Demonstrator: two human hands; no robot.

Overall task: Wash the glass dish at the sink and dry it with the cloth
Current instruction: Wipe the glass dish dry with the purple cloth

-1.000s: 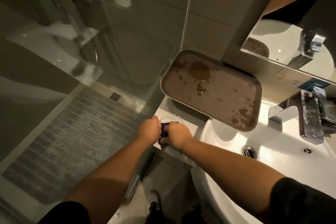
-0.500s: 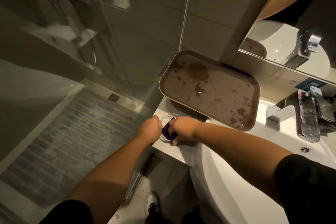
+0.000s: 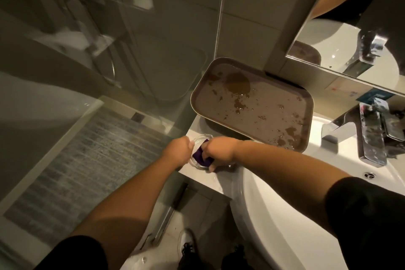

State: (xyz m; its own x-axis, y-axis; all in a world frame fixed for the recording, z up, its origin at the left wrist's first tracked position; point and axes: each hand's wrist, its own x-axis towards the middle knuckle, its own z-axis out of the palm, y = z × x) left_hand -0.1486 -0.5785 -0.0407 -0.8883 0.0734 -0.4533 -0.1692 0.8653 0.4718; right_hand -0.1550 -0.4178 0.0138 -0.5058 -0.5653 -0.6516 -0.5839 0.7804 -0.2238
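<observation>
Head view: glass dish (image 3: 202, 139) is steadied on the worktop (image 3: 219, 176) in the left hand's (image 3: 178, 151) grip while the right hand (image 3: 219, 152), clenched on the purple cloth (image 3: 202, 158), presses inside, evidently drying.

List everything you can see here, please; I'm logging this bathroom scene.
glass dish: one, clear, on the counter left of the basin, between both hands
cloth: one, purple, pressed into the dish
tray: one, brown, wet patches, propped behind the dish against the wall
basin: one, white, right of the counter
tap: one, chrome, at the basin's back
mirror: one, upper right wall
shower screen: one, glass, left
shoes: dark, on the floor below
left hand: steadies the dish's rim
right hand: grips the cloth
</observation>
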